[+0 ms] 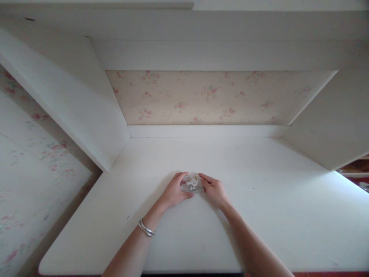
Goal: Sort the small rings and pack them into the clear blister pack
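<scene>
1. Counter (259,227), one, white, rounded at its near left corner; we note one short dark mark (127,217) on its left part.
2. Side panels, two, white: we list one at left (75,104) and one at right (328,127), with a white overhead shelf (230,25) across the top.
3. Floral wallpaper (184,98), pink sprays on cream, seen behind the counter; we see more floral covering at far left.
4. Clear container (188,188), one, located near the middle of the counter, between both hands. Pale shapes and one tan spot show on or in it; we cannot tell whether any are lettering, nor count them surely. Whether it touches the counter we cannot tell.
5. Left hand (173,193), one, curved around the container's left end, fingers at the far edge, thumb at the near edge.
6. Right hand (215,191), one, fingers closed in on the container's right end.
7. Silver bangle (146,228), on the left wrist; we count two bands.
8. Items at the far right edge (356,169), reddish, too blurred for us to identify.
</scene>
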Demonstrator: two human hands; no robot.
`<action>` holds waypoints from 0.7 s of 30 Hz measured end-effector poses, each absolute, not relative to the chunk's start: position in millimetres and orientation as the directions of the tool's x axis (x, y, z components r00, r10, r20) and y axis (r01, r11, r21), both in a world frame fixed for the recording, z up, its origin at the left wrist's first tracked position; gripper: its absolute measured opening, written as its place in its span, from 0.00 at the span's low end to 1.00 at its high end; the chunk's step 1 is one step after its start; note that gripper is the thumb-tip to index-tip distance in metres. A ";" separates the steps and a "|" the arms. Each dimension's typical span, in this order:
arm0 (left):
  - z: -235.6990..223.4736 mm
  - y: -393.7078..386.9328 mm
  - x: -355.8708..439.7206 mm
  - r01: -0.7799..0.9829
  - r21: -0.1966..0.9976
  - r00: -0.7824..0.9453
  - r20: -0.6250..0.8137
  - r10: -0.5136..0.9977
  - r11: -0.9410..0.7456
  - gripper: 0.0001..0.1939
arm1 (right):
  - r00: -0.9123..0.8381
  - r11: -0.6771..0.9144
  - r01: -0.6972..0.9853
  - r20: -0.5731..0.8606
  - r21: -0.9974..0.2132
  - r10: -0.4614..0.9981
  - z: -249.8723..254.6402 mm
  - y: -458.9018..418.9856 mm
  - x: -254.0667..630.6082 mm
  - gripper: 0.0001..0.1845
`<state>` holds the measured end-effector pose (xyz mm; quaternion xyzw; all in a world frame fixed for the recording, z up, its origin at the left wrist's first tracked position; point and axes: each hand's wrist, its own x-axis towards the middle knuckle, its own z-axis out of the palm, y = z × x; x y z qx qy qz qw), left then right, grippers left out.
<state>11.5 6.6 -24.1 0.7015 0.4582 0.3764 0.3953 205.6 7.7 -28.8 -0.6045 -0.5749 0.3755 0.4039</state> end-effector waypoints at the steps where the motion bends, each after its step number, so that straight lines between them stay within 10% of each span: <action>1: -24.0 6.6 11.4 0.343 0.900 0.299 0.168 0.939 -0.270 0.39 | 0.050 -0.008 0.409 0.013 -0.913 0.999 -29.0 7.5 205.7 0.23; 21: -22.9 7.8 10.4 0.364 0.896 0.308 0.141 0.941 -0.253 0.38 | 0.018 0.029 0.509 0.044 -0.860 0.999 -27.9 6.2 206.8 0.25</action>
